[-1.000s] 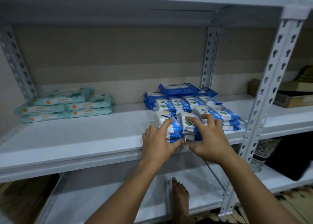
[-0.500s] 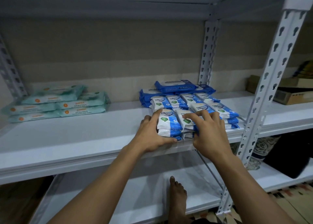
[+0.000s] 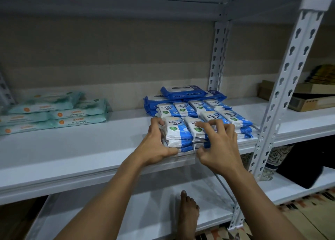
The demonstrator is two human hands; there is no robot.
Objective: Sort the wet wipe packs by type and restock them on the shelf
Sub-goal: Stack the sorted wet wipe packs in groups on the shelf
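We see left hand [image 3: 157, 145] gripping front stack of white-blue antibacterial wipe packs [image 3: 178, 132] on shelf [image 3: 72, 149], right hand [image 3: 217, 145] clawed over neighbouring stack at 3 o'clock, fingers spread

Shelf [image 3: 76, 154] and slotted uprights [image 3: 288, 73]: white. Small wipe packs [image 3: 176, 129]: white and blue, green shield badge, dark blue lettering. Big packs [image 3: 183, 92] behind: royal blue, pale label. Left packs [image 3: 78, 121]: mint green, orange dot, orange logo. Boxes [image 3: 311, 102] at right: tan and black. Floor mat [image 3: 308, 201]: beige, black and orange geometric pattern.
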